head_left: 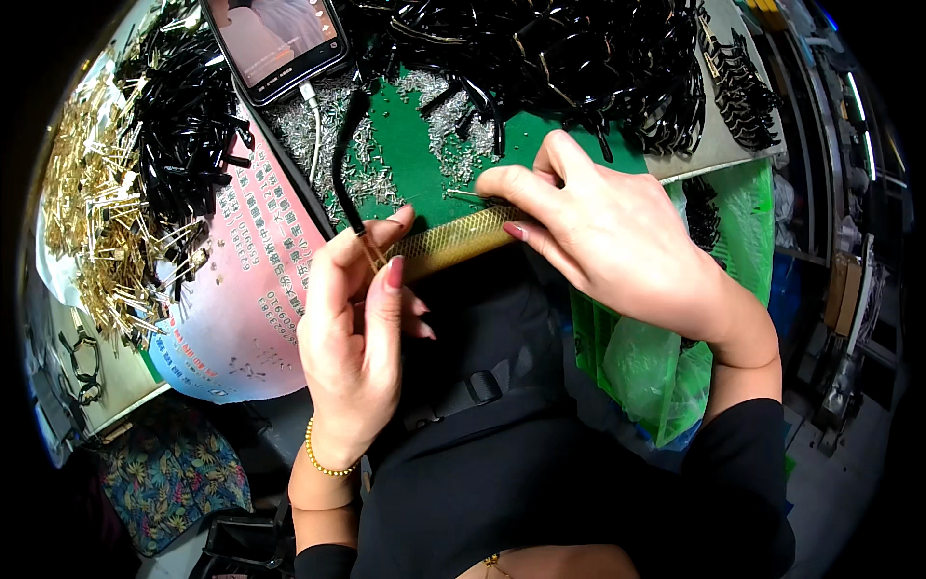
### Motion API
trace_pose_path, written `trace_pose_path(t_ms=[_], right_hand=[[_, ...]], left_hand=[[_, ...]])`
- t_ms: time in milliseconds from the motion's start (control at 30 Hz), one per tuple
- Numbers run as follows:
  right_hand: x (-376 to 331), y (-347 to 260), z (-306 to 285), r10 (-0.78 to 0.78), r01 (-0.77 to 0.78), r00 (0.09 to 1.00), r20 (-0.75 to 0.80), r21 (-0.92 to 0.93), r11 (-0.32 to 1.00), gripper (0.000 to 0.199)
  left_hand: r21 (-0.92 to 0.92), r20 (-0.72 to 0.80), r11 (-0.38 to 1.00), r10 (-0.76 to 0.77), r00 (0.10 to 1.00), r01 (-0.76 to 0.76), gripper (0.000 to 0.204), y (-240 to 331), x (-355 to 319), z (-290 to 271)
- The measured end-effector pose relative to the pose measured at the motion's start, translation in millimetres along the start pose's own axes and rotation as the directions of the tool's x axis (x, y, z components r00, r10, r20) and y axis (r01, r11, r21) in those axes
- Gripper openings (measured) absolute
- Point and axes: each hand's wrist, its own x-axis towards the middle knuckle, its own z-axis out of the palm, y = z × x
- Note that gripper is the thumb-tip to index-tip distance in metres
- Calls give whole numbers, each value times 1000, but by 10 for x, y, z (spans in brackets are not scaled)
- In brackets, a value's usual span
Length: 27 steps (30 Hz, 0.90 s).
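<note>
My left hand (352,318) is closed, thumb against fingers, on a glasses temple. The temple's black curved tip (344,183) points away from me, and its thin gold metal end (372,255) sits between my fingertips. My right hand (603,217) is closed over the table's front edge, its fingers bent. From under its index finger a thin metal piece (465,193) sticks out to the left; the fingers hide the rest. The right thumb touches a gold, mesh-patterned strip (453,239) along the edge, between both hands.
Small silver pins (371,174) lie scattered over the green mat (400,125). Behind them are heaps of black temple tips (569,58), with gold metal parts (92,212) at left. A phone (280,43) with a cable stands at the back. A green bag (666,376) hangs at right.
</note>
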Motion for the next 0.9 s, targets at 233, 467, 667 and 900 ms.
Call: trace_pose_path(t_ms=[233, 467, 667, 900], right_hand=[[-11, 40, 57, 46, -45, 998, 45, -20, 999, 40], [17, 14, 85, 123, -123, 991, 44, -3, 992, 39], [69, 35, 52, 74, -72, 995, 72, -30, 997, 39], [127, 47, -19, 45, -47, 985, 168, 10, 999, 43]], left_hand=[[-78, 107, 993, -84, 991, 93, 25, 29, 118, 117], [-24, 60, 1000, 0, 998, 1, 24, 45, 369, 123], [52, 142, 996, -85, 986, 78, 21, 136, 352, 109], [-26, -42, 991, -130, 991, 129, 19, 40, -11, -79]])
